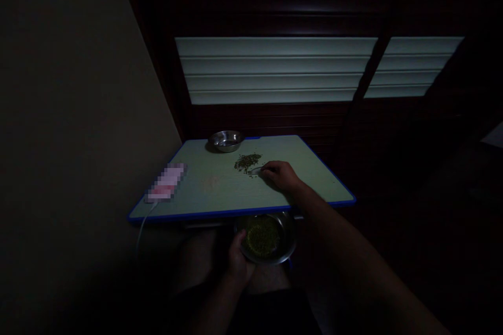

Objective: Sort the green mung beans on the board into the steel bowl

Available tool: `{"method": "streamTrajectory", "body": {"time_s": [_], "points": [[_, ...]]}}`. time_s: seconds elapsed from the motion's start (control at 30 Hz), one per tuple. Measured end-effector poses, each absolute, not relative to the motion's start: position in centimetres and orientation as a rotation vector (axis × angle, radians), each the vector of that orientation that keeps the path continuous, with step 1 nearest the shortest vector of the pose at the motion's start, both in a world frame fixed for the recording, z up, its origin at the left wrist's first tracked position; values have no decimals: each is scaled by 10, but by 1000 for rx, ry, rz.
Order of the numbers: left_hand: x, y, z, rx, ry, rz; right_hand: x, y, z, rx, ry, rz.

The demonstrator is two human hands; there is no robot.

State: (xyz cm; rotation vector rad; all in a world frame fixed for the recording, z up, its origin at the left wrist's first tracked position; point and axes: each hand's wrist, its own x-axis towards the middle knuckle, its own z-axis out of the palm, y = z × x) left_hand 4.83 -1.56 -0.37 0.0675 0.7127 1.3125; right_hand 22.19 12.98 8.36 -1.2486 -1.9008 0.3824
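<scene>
My left hand (239,259) grips the rim of a metal bowl (288,251) below the front edge of the table. Inside that bowl lie small greenish beans or grains (262,236). On the tabletop, my right hand (278,174) is closed on a small spoon (255,170), its head at the near edge of a loose pile of brownish grains (247,161). Whether the spoon carries any grains is too dark to tell. A second metal bowl (227,141) stands behind the pile, towards the back left.
The low table (208,193) has a pale green top and a blue edge. At its left lies a blurred pinkish phone-like thing (167,182) with a white cable (140,233) hanging over the side. A wall (78,89) rises at left; dark louvred doors (275,70) stand behind.
</scene>
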Motion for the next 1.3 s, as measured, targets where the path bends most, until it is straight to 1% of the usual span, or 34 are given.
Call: {"method": "streamTrajectory", "body": {"time_s": [0.23, 0.6, 1.1, 1.3], "points": [[48, -15, -5, 56, 730, 1308, 222, 130, 82, -1314, -1772, 420], [48, -14, -8, 74, 706, 1310, 223, 132, 81, -1345, -1737, 441], [48, -15, -5, 66, 683, 1302, 222, 132, 80, -1333, -1815, 431], [48, -15, -5, 71, 707, 1297, 221, 128, 84, -1270, -1948, 447]]}}
